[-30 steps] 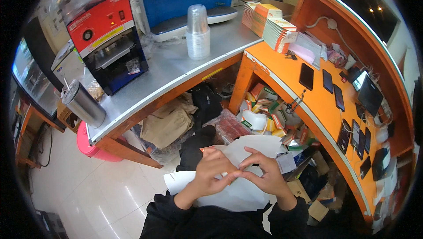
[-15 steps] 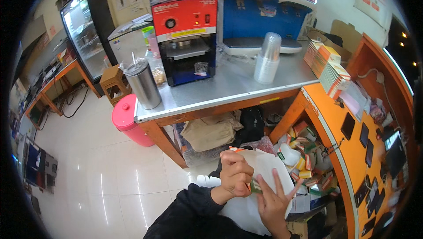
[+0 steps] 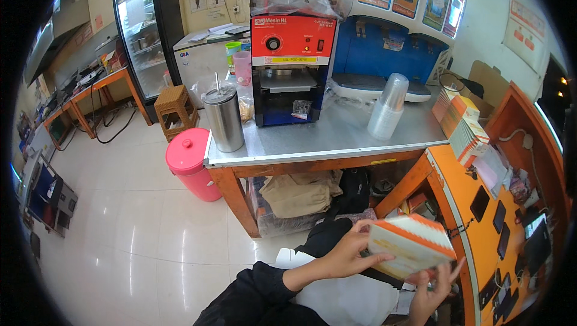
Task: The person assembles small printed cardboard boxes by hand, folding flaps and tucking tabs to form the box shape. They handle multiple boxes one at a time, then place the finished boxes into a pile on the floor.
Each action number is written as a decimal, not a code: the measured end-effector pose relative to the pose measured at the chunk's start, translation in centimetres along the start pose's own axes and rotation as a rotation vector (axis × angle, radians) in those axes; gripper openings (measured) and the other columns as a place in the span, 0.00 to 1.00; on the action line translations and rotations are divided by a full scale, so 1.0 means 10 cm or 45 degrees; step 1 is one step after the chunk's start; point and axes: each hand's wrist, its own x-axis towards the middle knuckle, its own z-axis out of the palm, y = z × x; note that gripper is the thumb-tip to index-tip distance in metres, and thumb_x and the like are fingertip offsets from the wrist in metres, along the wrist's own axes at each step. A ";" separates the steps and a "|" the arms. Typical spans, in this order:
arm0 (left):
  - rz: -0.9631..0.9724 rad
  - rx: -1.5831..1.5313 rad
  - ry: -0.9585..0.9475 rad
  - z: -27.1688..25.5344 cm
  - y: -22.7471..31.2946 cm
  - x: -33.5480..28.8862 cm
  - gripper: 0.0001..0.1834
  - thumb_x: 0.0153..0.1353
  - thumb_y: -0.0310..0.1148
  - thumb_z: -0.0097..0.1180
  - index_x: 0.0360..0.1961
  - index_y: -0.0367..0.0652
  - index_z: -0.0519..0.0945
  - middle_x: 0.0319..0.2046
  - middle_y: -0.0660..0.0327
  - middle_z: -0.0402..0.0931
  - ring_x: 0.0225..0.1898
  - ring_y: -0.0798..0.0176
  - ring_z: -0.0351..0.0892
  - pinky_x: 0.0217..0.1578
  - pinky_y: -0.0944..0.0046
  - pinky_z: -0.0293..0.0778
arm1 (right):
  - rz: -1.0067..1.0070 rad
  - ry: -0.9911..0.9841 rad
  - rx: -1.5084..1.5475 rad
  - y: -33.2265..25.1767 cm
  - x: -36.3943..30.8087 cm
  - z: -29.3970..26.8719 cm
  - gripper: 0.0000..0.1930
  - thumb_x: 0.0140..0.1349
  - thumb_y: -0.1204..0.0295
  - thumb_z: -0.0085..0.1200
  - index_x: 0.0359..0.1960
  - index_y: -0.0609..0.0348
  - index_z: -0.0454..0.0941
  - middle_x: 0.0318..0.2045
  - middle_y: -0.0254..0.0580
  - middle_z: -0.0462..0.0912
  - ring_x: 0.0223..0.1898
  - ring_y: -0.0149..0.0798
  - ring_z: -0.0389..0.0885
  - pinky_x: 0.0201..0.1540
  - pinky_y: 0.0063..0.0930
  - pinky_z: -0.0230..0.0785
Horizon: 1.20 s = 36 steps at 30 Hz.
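A paper food box (image 3: 410, 246), white with orange edges and a zigzag rim, is tilted in front of me above my lap and blurred by motion. My left hand (image 3: 351, 254) grips it by its left side, the thumb across its face and the fingers behind. At its lower right corner my right hand (image 3: 434, 287) pinches the edge, with one finger sticking out to the right. Beneath the hands, large white paper sheets (image 3: 345, 299) lie over my lap. The box hides part of the heap of folded boxes below the orange counter.
An orange counter (image 3: 460, 206) with several phones runs along my right. Ahead, a metal-topped table (image 3: 342, 133) bears a red cup-sealing machine (image 3: 291, 40), a steel tumbler (image 3: 223, 118), stacked plastic cups (image 3: 386, 112) and stacked folded cartons (image 3: 466, 133). A pink bin (image 3: 193, 160) stands left of the table.
The white piece with orange edging, earlier under my left fist and spread right hand, now shows as a raised box. Both hands have moved right with it, and the view has shifted.
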 end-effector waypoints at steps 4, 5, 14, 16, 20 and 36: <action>-0.364 -0.557 0.153 -0.01 0.04 0.00 0.17 0.59 0.35 0.57 0.45 0.34 0.77 0.44 0.56 0.78 0.46 0.65 0.74 0.48 0.64 0.68 | 0.038 0.089 0.051 0.10 0.04 0.04 0.10 0.62 0.73 0.48 0.43 0.66 0.71 0.40 0.48 0.77 0.54 0.39 0.70 0.63 0.41 0.46; -0.324 -0.545 0.178 0.00 0.05 0.01 0.16 0.60 0.35 0.56 0.44 0.33 0.77 0.43 0.57 0.78 0.44 0.67 0.75 0.46 0.66 0.69 | 0.005 0.124 0.047 0.13 0.05 0.02 0.09 0.62 0.74 0.48 0.41 0.66 0.72 0.40 0.48 0.77 0.56 0.40 0.68 0.62 0.41 0.48; -0.721 -0.895 0.126 0.11 -0.17 -0.01 0.18 0.63 0.37 0.52 0.46 0.33 0.75 0.41 0.58 0.79 0.40 0.70 0.77 0.42 0.69 0.72 | -0.546 0.364 -0.054 0.14 -0.01 0.06 0.04 0.54 0.75 0.53 0.31 0.60 0.75 0.25 0.40 0.79 0.29 0.37 0.76 0.53 0.46 0.62; -0.902 -1.046 0.046 0.16 -0.26 -0.03 0.18 0.63 0.36 0.52 0.46 0.32 0.74 0.41 0.58 0.78 0.40 0.70 0.77 0.42 0.69 0.72 | -0.675 0.282 -0.222 0.11 -0.02 0.01 0.11 0.49 0.75 0.59 0.36 0.52 0.74 0.34 0.35 0.80 0.36 0.37 0.79 0.50 0.38 0.65; -0.943 -1.025 0.037 0.18 -0.32 -0.01 0.18 0.62 0.35 0.53 0.47 0.32 0.74 0.41 0.59 0.78 0.40 0.70 0.76 0.43 0.70 0.71 | -0.825 0.035 -0.333 0.05 -0.01 -0.10 0.13 0.47 0.76 0.60 0.36 0.48 0.74 0.40 0.31 0.81 0.47 0.37 0.78 0.52 0.36 0.64; -0.510 -0.567 0.185 -0.01 -0.09 -0.15 0.12 0.59 0.28 0.56 0.41 0.31 0.78 0.37 0.58 0.80 0.36 0.70 0.77 0.39 0.71 0.71 | -0.322 -0.009 0.530 0.19 -0.02 0.15 0.09 0.52 0.83 0.56 0.35 0.58 0.74 0.38 0.45 0.81 0.42 0.41 0.80 0.55 0.44 0.64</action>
